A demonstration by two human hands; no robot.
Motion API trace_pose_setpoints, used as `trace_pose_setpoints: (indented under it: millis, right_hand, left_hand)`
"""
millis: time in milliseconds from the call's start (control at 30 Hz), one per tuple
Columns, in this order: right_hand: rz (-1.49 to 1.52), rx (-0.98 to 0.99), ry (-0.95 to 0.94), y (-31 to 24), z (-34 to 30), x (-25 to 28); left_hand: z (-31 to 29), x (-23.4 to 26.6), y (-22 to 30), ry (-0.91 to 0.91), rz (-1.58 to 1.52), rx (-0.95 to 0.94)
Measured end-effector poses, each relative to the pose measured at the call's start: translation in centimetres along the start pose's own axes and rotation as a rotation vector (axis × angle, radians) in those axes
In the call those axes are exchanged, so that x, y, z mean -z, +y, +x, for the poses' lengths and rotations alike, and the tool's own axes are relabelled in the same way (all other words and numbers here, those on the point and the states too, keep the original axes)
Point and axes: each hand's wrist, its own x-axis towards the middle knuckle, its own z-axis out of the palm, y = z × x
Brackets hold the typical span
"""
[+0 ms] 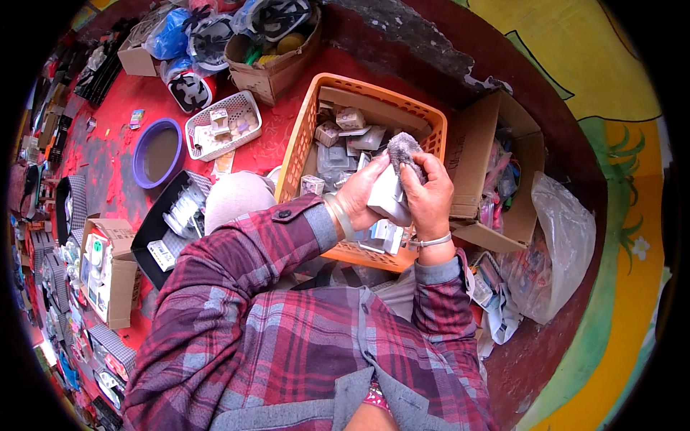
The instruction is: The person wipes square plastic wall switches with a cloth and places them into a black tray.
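Note:
Over the orange plastic basket (302,129), my left hand (357,192) grips a white box-shaped item (389,195), tilted, its kind not clear. My right hand (430,192) is closed on a grey fuzzy cloth (405,149), pressed against the top end of the white item. Inside the basket lie small printed boxes (350,118) and clear-wrapped packets (333,159). More white and blue packs (381,237) show below my hands. The fingertips under the cloth are partly hidden.
At right stands an open cardboard box (471,165) with colourful packets, beside a clear plastic bag (560,244). To the left are a purple basin (157,153) of murky water, a white basket (223,126) and a black tray (162,241). Bagged helmets (208,43) sit behind.

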Motion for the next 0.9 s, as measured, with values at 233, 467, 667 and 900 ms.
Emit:
trace_pose_setpoints:
  millis: [233,467,667,900]
  right_hand:
    - [-0.311,0.114,-0.038,-3.2,-1.5,-1.2]
    - [-0.114,0.057,-0.03,-4.3,-2.3,-1.6]
    - [-0.262,0.211,0.154,-5.8,0.5,-0.4]
    - [0.149,-0.12,0.26,-2.0,5.9,5.0]
  left_hand:
    - [1.0,1.0,0.7,0.058,-0.039,-0.215]
    - [-0.2,-0.8,3.2,-0.088,0.068,-0.293]
    - [-1.1,-2.3,2.3,-0.231,0.032,-0.172]
    - [-2.5,-5.6,3.9,-0.353,0.113,-0.147]
